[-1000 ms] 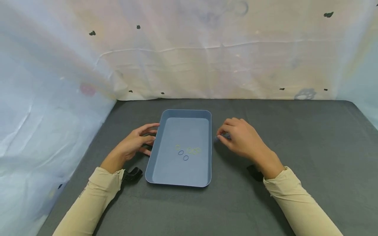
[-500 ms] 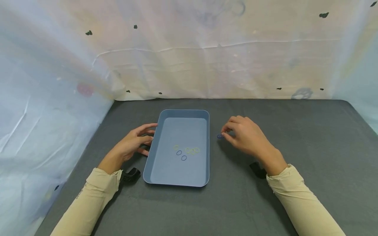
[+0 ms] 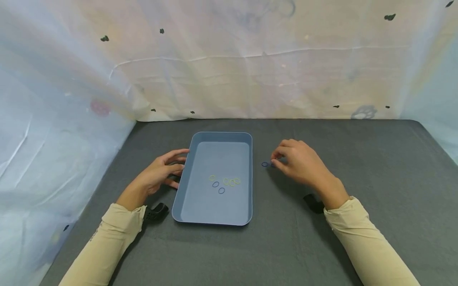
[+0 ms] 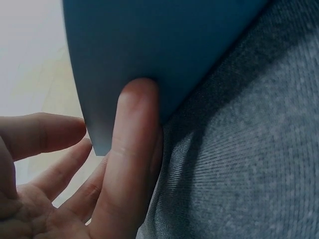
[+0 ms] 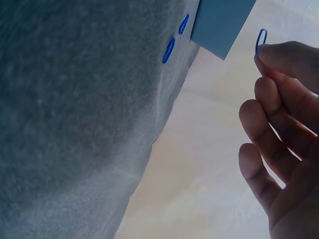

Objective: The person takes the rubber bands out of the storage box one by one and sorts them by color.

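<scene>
My right hand point(image 3: 300, 163) is above the cloth just right of the blue-grey tray point(image 3: 247, 198). Between thumb and index finger it pinches a small blue rubber band point(image 5: 258, 37), which sticks out past the fingertips. Two more blue rubber bands point(image 5: 169, 50) lie on the cloth close to the tray; in the head view one blue band point(image 3: 264, 164) shows left of the fingertips. My left hand point(image 3: 157, 173) rests against the tray's left side, its fingers touching the outer wall point(image 4: 119, 55). Inside the tray lie several yellow bands point(image 3: 232, 183) and two blue bands point(image 3: 222, 190).
Dark grey cloth point(image 3: 343, 159) covers the table. A pale patterned curtain point(image 3: 250, 79) hangs along the table's back edge, and another stretch of curtain point(image 3: 53, 139) lines the left. Each wrist carries a black strap point(image 3: 156, 212).
My right hand has shifted slightly right, away from the tray, bringing blue rubber bands on the cloth into sight. My left hand keeps its place at the tray. The head view has turned a little.
</scene>
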`<state>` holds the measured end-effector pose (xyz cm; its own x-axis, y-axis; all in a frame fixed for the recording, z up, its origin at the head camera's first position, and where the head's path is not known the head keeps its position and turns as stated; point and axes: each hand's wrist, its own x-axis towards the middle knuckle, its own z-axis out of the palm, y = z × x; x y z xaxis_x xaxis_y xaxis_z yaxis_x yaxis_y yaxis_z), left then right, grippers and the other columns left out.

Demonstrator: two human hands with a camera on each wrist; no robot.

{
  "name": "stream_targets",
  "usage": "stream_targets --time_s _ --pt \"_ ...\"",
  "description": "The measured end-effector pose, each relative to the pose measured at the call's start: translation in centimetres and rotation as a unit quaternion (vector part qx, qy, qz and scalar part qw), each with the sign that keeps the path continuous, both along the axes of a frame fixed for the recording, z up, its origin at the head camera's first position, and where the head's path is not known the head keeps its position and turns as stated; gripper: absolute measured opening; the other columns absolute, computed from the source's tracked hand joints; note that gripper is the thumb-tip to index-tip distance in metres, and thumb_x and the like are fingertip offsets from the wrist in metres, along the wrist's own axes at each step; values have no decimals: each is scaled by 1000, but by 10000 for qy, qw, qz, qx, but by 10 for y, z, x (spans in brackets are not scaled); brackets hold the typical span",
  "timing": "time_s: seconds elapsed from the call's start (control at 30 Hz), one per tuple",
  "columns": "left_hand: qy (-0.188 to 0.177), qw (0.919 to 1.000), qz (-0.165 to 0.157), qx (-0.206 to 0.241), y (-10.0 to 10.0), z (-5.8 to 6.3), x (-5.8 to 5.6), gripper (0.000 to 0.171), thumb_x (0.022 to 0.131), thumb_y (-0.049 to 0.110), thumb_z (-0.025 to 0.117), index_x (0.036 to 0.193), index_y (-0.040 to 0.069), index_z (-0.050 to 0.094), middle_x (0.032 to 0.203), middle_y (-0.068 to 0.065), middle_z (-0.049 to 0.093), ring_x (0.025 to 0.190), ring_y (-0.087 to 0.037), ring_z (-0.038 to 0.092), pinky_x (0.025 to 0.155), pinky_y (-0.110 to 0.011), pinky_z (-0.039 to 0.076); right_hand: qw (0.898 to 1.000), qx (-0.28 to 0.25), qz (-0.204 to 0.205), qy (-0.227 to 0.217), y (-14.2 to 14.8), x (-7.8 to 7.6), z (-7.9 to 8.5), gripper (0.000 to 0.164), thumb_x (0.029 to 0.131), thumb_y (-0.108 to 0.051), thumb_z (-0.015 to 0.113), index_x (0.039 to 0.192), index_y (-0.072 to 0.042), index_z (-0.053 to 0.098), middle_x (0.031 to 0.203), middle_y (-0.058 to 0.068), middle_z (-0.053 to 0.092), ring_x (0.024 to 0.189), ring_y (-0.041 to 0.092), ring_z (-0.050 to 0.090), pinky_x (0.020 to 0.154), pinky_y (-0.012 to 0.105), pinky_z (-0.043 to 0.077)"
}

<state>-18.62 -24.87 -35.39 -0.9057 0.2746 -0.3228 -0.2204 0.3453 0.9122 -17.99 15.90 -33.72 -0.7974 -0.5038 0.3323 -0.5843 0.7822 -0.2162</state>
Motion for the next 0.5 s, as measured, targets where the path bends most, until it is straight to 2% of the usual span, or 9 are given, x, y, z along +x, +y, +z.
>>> stream_targets --time_s 0.3,0.5 --pt "27 10000 14 53 -1 2 1 58 103 12 53 156 22 33 156 -19 36 108 -29 63 72 -48 62 9999 48 -60 -76 6 -4 -1 6 89 -19 76 90 -13 76 93 3 68 84 22 63 81 46 52" --pt "19 9999 -102 130 -1 1 1 59 102 12 54 157 21 32 156 -19 35 104 -26 64 71 -46 63 9997 161 -175 -71 9 -4 -1 7 89 -20 75 90 -13 76 92 3 68 83 22 62 80 46 51"
